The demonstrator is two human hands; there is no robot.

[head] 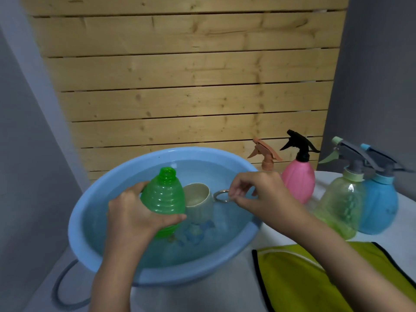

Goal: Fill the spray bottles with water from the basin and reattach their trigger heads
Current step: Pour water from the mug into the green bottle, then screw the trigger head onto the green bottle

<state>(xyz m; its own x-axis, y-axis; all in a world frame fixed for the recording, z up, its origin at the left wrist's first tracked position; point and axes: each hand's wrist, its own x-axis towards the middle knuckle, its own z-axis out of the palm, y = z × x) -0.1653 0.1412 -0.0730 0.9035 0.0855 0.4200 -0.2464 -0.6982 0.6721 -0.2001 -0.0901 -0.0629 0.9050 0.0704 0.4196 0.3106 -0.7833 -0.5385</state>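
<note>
My left hand (135, 216) grips a green ribbed spray bottle (163, 197) with no head, held upright over the blue basin (85, 233) of water. Beside it floats a pale cup (199, 204). My right hand (254, 194) pinches the cup's ring handle (220, 195) between thumb and fingers. An orange trigger head (264, 154) sits loose behind the basin. Three bottles with their heads on stand at the right: pink (298, 179), pale green (340, 206) and blue (380, 208).
A yellow-green cloth (299, 275) with black trim lies on the white table at the front right. A grey hose loop (65, 289) lies at the front left. A wooden slat wall (191, 75) rises behind the basin.
</note>
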